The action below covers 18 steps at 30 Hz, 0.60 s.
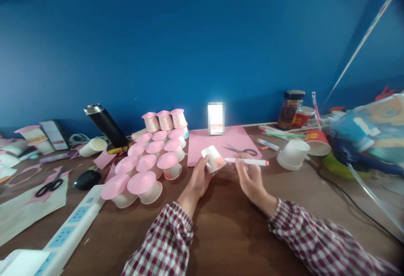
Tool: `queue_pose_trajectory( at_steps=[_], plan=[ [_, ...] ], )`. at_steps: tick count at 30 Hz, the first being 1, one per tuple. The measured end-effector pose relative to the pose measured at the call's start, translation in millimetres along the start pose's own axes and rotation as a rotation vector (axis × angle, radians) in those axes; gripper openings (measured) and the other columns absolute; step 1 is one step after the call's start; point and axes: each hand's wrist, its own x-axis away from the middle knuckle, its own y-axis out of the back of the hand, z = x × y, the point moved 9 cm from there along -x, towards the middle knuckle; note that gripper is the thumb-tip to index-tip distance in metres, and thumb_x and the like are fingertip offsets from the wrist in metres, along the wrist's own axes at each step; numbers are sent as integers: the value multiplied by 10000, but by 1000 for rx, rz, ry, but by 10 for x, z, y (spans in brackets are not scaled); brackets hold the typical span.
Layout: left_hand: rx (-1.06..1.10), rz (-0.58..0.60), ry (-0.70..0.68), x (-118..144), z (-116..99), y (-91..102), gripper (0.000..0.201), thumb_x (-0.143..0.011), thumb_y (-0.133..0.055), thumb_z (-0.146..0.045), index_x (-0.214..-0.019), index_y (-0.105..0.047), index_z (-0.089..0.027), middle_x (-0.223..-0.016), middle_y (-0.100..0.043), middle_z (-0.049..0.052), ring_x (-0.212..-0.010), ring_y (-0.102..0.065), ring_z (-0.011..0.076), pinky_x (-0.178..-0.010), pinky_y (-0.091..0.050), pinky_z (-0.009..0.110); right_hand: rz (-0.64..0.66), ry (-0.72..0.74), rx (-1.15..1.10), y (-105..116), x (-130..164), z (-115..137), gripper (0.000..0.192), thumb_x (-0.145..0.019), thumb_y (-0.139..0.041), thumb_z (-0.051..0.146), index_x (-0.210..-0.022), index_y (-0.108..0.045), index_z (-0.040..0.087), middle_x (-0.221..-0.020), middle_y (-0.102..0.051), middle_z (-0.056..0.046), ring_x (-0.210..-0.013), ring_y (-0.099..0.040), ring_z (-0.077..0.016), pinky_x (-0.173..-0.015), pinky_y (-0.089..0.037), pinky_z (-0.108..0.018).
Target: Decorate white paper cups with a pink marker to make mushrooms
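My left hand (201, 178) is closed round a small white paper cup (212, 158), which is tilted and carries an orange-pink patch near its lower right. Between the fingers of my right hand (251, 179) lies a white marker pen (251, 162), its tip pointing left at the cup and its reddish end to the right. Whether the tip touches the cup I cannot tell. Just beyond both hands a pink sheet of paper (197, 145) lies flat, with dark-handled scissors (244, 149) on it.
Left stand several white cups with pink paper tops (147, 162). A power strip (74, 221), a black flask (107, 124) and more scissors (50, 186) lie farther left. To the right are another marker (267, 144), stacked white cups (293, 155), a red cup (317, 142) and a dark jar (290, 110).
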Motion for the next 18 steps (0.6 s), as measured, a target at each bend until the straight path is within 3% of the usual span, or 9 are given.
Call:
queue_pose_trajectory(
  at_steps=[5, 9, 18],
  plan=[
    [-82, 27, -10, -3, 2, -10, 313, -821, -606, -421, -1032, -601, -189, -1012, -653, 57, -949, -607, 196, -879, -491, 414, 17, 8, 8, -9, 27, -8, 152, -920, -493, 340, -905, -548, 199, -735, -622, -26, -666, -615, -159, -616, -529, -289],
    [-139, 43, -43, -10, -3, -38, 339, -828, -597, -437, -1050, -586, -182, -1016, -662, 68, -908, -629, 186, -856, -489, 368, 44, 15, 12, -26, 45, -15, 151, -923, -493, 341, -957, -550, 204, -795, -624, -34, -705, -619, -161, -651, -541, -294],
    [-149, 124, -75, -18, -24, -140, 262, -801, -638, -302, -1005, -617, -137, -966, -693, 83, -899, -645, 203, -850, -454, 326, 42, -12, 0, -27, 60, -58, 142, -919, -498, 334, -972, -551, 213, -876, -641, -55, -742, -630, -168, -688, -554, -301]
  ],
)
